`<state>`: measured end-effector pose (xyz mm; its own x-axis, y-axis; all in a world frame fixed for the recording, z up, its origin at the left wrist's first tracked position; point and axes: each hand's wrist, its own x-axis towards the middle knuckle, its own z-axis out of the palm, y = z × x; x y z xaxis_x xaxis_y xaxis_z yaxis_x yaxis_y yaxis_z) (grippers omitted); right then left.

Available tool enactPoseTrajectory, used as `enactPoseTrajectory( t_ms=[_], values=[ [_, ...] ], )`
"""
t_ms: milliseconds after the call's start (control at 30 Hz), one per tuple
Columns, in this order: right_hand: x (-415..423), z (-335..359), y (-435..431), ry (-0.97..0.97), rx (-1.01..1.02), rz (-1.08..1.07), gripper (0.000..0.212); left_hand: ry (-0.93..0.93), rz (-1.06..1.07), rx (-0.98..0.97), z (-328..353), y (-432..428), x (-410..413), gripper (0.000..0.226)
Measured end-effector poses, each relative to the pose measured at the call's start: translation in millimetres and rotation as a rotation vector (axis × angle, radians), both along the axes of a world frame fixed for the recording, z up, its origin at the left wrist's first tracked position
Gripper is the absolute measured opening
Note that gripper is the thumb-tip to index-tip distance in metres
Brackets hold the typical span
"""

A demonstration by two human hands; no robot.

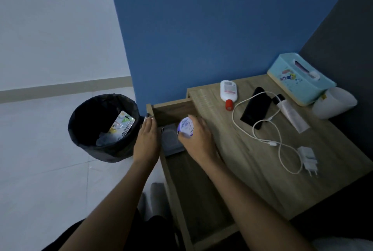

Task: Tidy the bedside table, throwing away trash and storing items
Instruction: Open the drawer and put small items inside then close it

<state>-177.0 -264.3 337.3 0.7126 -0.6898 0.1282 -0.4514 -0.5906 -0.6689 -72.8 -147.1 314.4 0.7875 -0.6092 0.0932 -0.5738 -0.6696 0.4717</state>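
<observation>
A person's right hand [198,139] grips a small round jar [186,127] over the open drawer [193,186], just off the counter [252,156] edge. The left hand [146,139] rests flat, fingers together, on the drawer's outer front edge, beside a lined bin [103,127] holding a wrapper [122,125]. A dark case [171,139] lies in the drawer's far end; the near end is bare. On the counter lie a bottle [228,92], phone [256,107], tube [290,112], cable [260,137], charger [307,158], cup [334,102] and tissue box [300,79].

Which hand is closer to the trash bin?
Left. The left hand rests on the open drawer's front edge beside the trash bin; the right hand is farther, over the drawer.
</observation>
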Motion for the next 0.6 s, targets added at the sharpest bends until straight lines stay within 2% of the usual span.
enactPoseTrajectory(
  t_ms=[200, 400, 600],
  values=[
    [6, -43, -1, 0.105, -0.003, -0.050, 0.054, 0.035, -0.041, -0.055, 2, 3, 6, 0.054],
    [11, -79, -2, 0.230, 0.035, -0.133, 0.059, 0.061, -0.014, -0.061, -8, 3, 6, 0.053],
    [17, -102, -5, 0.290, 0.075, -0.147, 0.045, 0.059, -0.008, -0.049, -11, 5, 6, 0.054]
  ],
)
